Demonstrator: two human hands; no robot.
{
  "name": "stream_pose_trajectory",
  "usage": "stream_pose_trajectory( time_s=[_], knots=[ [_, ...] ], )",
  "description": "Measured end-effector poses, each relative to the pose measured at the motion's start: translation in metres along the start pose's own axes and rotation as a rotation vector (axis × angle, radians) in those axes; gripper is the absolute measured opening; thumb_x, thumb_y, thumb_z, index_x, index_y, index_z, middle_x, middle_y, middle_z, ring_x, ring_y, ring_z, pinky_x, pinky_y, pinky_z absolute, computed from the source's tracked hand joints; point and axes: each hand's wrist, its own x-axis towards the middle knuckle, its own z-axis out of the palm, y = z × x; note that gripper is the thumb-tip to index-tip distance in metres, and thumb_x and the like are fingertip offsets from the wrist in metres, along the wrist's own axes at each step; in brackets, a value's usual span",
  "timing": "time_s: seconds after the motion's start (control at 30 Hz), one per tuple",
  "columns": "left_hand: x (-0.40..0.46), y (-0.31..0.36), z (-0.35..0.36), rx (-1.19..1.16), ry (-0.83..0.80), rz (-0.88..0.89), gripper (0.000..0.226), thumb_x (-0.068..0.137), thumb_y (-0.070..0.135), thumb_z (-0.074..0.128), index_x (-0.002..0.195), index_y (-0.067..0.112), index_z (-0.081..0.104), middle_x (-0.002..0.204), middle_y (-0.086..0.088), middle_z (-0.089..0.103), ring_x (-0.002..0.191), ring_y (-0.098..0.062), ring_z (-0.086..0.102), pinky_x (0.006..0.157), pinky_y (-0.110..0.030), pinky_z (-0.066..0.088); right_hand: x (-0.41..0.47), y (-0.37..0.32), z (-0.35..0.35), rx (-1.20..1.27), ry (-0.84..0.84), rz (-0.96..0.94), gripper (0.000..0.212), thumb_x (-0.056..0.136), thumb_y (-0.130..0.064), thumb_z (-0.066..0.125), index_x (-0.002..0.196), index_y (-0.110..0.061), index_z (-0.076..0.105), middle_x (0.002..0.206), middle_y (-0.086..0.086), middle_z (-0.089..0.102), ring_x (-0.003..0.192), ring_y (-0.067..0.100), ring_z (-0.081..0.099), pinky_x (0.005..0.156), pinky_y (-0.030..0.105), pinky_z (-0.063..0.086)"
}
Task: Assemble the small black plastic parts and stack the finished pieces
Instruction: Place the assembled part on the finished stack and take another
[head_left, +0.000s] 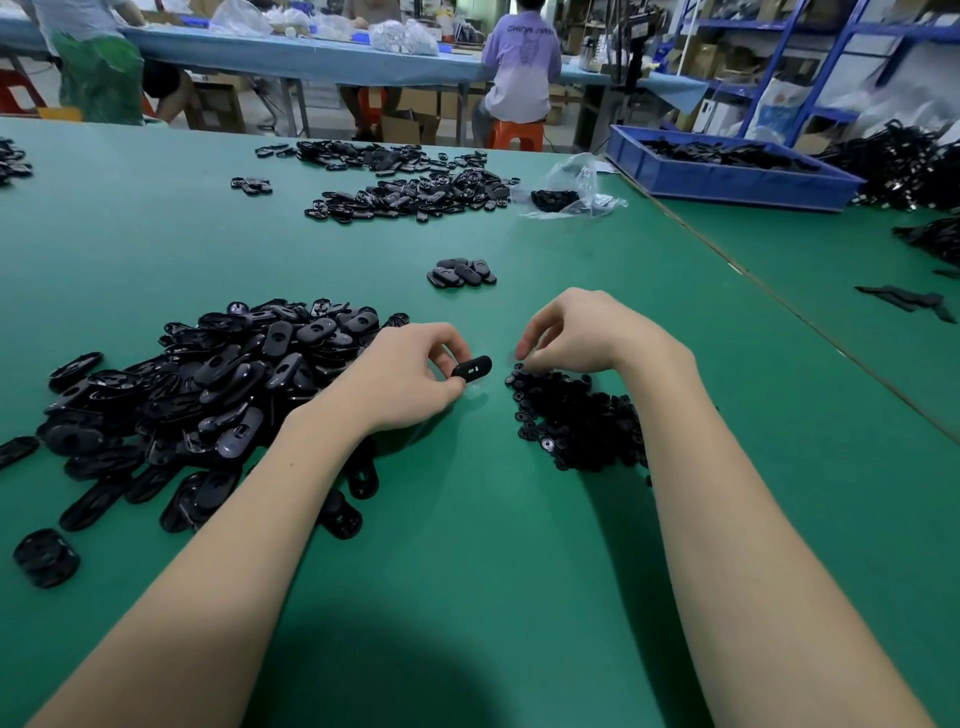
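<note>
Black plastic is filling most of this bench. One oval shell (471, 368) is sitting pinched between the thumb and fingertips of the left hand (410, 382), held just off the green table (467, 545). Its long axis is running left to right, tipped slightly up at the free right end, and that end is pointing toward the right hand (571, 332). Two small pale slots are showing on its upper face.

Just right of the shell, with a small gap between, the right hand is hovering over the far tip of the heap of small round inserts (576, 421). Its fingers are curling down, thumb and forefinger drawn narrow together right above the nearest pieces; motion blur is hiding whether an insert is already between them, so that cannot be told.

Judging from this, the step in hand is fetching an insert to press into the shell. The right hand is the nearer one to the inserts, and the shell is lying to its left, open end facing it, so only a short leftward carry is looking necessary.

Further out, the big pile of loose shells (218, 384) is lying beside the left forearm. A small cluster of finished pieces (461, 273) is waiting beyond the hands, well apart from both.
</note>
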Motion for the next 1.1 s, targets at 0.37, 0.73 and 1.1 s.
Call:
stream_pose_trajectory(
  time_s=[0.37,0.73,1.1],
  knots=[
    [-0.001,0.002,-0.002,-0.076,0.014,-0.032,0.02,0.086,0.018,0.069,0.098,0.032,0.063,0.082,0.01,0.067,0.054,0.002,0.057,0.057,-0.013,0.042,0.001,-0.009,0.013,-0.023,-0.015,-0.046,0.011,0.07,-0.035,0.082,0.074,-0.044,0.078,0.087,-0.013,0.075,0.094,0.015,0.07,0.09,0.038,0.059],
    [0.001,0.004,-0.013,-0.717,0.115,-0.311,0.022,0.088,-0.001,0.065,0.102,0.015,0.072,0.069,0.002,0.071,0.069,-0.017,0.071,0.083,-0.029,0.06,-0.002,-0.003,0.005,0.066,0.036,-0.073,0.013,0.072,-0.035,0.084,0.074,-0.047,0.079,0.074,-0.02,0.074,0.088,0.007,0.071,0.089,0.035,0.059],
    [0.005,0.006,-0.01,-0.939,0.206,-0.415,0.015,0.089,-0.008,0.059,0.089,0.007,0.06,0.084,-0.013,0.068,0.078,-0.021,0.075,0.073,-0.023,0.062,-0.003,-0.003,0.003,0.122,0.041,-0.093,0.003,0.078,-0.031,0.08,0.075,-0.032,0.08,0.074,-0.015,0.076,0.08,0.007,0.07,0.075,0.026,0.053]
  ],
)
